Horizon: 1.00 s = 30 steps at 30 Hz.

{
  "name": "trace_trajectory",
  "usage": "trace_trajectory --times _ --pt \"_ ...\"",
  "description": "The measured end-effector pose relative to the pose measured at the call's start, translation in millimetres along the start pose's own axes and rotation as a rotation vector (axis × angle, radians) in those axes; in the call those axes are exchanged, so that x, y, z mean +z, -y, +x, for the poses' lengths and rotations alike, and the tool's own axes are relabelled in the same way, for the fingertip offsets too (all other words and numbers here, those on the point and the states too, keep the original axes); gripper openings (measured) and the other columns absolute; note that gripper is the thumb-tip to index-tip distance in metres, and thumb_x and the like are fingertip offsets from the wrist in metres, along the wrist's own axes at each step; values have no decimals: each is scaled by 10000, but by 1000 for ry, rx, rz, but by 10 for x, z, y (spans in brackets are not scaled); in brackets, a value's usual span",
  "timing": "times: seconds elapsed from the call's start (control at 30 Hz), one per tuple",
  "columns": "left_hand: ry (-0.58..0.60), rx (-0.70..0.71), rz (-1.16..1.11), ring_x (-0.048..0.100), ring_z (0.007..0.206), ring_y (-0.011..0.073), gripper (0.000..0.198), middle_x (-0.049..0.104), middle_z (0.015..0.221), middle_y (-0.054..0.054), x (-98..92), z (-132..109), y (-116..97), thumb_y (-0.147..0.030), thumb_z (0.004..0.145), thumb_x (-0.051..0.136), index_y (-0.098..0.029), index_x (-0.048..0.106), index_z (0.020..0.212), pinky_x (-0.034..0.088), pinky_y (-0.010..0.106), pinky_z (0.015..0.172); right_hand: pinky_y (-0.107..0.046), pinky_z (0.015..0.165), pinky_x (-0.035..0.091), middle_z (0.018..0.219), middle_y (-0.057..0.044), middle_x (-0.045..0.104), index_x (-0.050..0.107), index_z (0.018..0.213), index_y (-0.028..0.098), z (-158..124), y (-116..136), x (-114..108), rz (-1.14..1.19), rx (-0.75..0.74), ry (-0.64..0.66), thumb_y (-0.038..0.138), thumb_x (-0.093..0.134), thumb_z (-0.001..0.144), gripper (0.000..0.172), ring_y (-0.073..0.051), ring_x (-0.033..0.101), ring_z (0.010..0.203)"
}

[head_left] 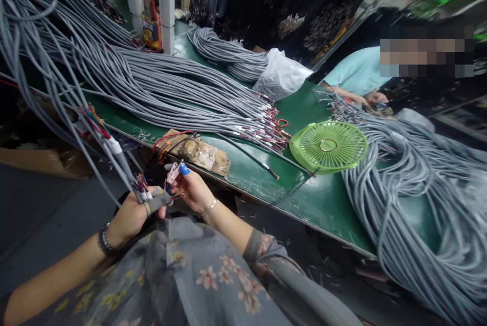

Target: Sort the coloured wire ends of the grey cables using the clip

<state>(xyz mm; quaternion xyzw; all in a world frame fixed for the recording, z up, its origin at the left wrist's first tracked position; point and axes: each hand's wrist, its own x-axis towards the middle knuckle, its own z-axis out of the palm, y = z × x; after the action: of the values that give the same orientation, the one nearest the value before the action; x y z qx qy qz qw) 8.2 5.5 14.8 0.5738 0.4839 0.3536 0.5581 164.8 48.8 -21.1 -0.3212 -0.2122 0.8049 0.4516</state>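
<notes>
My left hand [133, 214] is closed round grey cables [124, 166] whose stripped ends fan out in thin coloured wires [141, 183]. A grey wrap covers one of its fingers. Close beside it, my right hand [196, 191] pinches a small pale pink piece [173, 172], perhaps a connector or a clip; its kind is hard to make out. A blue cover sits on one fingertip of that hand. Fine wires lie between the two hands, and their exact contact is partly hidden by the fingers. More grey cables with bared coloured wires [98, 125] hang over the bench edge nearby.
A long bundle of grey cables [160, 82] lies across the green bench [297, 199]. There are a taped board [201, 153], a green fan [329, 145], a clear plastic bag [281, 74] and coiled cables [395, 204]. Across the bench, a person in light blue [353, 69] handles wires.
</notes>
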Motion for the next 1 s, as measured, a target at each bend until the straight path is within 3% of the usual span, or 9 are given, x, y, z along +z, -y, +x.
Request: trace_trajectory --times 0.4,1.0 --pt "-37 -68 -60 483 514 149 409 576 458 2 30 51 -23 -501 703 693 -211 603 427 397 290 598 -186 545 480 692 -1 635 697 837 156 69 -49 3 41 -23 -43 521 714 865 366 -89 542 577" --pt "-27 -38 -33 473 504 141 434 571 463 -4 26 66 17 -500 749 685 -206 592 444 401 281 578 -200 557 479 671 -1 629 691 841 162 43 -22 43 20 -10 -64 567 711 846 406 -107 552 607"
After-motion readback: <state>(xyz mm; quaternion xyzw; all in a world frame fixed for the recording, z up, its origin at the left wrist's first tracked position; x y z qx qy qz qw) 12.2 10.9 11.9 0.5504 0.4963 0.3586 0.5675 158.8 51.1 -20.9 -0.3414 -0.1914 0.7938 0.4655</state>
